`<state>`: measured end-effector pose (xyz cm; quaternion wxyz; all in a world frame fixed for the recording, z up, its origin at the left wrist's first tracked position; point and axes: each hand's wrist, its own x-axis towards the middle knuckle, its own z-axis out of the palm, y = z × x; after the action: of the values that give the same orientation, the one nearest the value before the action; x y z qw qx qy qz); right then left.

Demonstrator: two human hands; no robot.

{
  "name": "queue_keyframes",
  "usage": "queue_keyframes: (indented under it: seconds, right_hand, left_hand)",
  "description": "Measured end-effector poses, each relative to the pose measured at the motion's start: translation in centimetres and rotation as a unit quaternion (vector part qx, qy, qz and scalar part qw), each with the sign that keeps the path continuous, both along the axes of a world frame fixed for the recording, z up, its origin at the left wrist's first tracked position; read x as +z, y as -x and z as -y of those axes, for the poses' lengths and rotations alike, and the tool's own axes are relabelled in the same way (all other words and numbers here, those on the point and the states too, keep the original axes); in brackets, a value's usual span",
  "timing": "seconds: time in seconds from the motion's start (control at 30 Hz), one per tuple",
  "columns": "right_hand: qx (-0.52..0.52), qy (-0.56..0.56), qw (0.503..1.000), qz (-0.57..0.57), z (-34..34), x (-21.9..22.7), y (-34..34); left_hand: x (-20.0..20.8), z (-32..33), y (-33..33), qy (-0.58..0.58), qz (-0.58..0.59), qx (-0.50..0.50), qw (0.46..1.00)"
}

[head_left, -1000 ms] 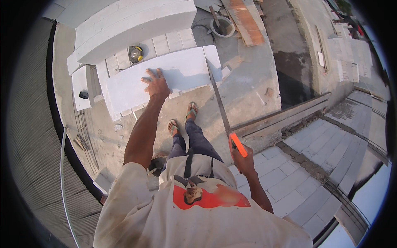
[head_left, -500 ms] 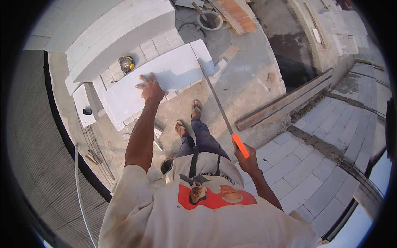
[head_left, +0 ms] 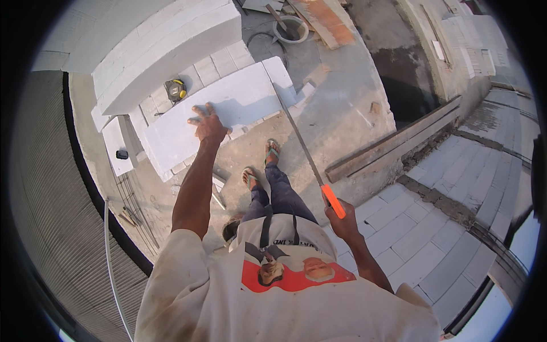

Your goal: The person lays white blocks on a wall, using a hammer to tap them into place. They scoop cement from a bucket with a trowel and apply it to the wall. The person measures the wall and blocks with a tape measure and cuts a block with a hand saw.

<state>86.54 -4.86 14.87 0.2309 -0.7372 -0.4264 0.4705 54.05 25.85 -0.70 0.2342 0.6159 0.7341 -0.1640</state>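
Note:
A long white block [head_left: 176, 134] lies across a row of smaller white blocks in front of me. My left hand [head_left: 209, 126] rests on its top near the front edge, fingers spread. In my right hand [head_left: 342, 219] is a hand saw [head_left: 302, 143], gripped by its orange handle. The long blade slants up and away to the left, its far part in a straight cut close to the block's right end [head_left: 280, 77]. Behind the block sits a black and yellow tape measure [head_left: 175, 89] on the smaller blocks.
A bucket [head_left: 292, 29] with a stick in it stands at the back, beside orange-stained boards [head_left: 327, 25]. Wooden planks [head_left: 393, 138] edge the floor at right. A small black object [head_left: 122, 154] lies on a white slab at left. My sandalled feet stand before the block.
The view has shifted very slightly. My left hand stays on the block, and the saw sits in the same cut with hardly any visible movement.

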Motion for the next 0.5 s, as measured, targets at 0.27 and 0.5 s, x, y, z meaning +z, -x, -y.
queue_keyframes:
  seconds: [0.27, 0.5]
  right_hand:
    - [-0.059, 0.179, 0.979, -0.075, -18.2, -2.8, 1.5]
    - [-0.025, 0.046, 0.999, -0.007, 2.4, 1.8, -0.7]
  left_hand:
    - [-0.8, -0.4, 0.0, -0.014, 0.005, -0.001, 1.0]
    - [-0.5, -0.4, -0.1, -0.003, -0.014, -0.007, 1.0]
